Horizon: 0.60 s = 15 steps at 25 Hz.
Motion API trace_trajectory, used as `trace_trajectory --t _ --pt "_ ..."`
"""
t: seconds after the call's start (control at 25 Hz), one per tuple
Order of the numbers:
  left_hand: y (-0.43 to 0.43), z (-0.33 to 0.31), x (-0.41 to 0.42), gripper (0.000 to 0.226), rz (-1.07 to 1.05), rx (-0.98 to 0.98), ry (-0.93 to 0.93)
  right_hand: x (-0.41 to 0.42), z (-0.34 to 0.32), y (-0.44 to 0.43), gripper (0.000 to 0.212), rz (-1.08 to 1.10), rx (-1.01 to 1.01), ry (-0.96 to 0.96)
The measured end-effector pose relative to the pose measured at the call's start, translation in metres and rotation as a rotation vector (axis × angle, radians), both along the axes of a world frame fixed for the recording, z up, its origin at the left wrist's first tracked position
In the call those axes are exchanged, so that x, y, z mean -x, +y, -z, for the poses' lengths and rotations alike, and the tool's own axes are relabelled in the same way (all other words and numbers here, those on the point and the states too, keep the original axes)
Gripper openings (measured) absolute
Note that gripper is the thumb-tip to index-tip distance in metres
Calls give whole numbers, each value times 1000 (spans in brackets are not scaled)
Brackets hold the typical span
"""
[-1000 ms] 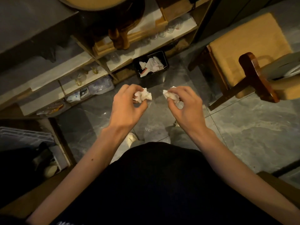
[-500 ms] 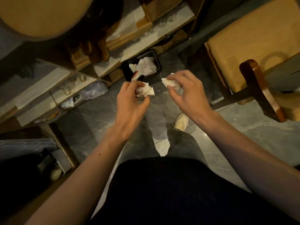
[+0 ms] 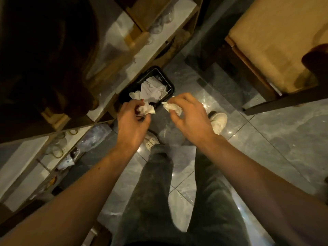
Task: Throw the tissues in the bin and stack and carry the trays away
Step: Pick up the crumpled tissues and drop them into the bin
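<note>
Two tissue-holding hands, paper-filled bin

A small black bin sits on the floor just above the middle of the frame. It is open on top and has white crumpled paper inside. Two more tissues are in the air just below it. One white crumpled tissue is at the bin's near edge. The other white tissue is just to its right, beside the bin.
</note>
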<state>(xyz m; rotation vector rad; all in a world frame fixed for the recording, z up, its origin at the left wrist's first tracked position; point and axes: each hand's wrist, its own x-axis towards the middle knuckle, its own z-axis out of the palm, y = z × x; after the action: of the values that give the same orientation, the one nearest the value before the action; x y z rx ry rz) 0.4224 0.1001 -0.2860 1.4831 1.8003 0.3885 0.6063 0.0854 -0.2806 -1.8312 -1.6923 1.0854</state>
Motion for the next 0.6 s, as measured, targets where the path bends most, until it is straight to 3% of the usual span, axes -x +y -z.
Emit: trace_trajectory --t 0.28,0.48,0.6 --pt "23 103 0 28 -60 87 -29 4 119 44 31 -19 77 60" --pt "34 152 12 26 90 -24 233 11 183 57 35 -115 125 35" --pt "45 174 20 29 126 15 217 22 208 61 37 -164 125 43"
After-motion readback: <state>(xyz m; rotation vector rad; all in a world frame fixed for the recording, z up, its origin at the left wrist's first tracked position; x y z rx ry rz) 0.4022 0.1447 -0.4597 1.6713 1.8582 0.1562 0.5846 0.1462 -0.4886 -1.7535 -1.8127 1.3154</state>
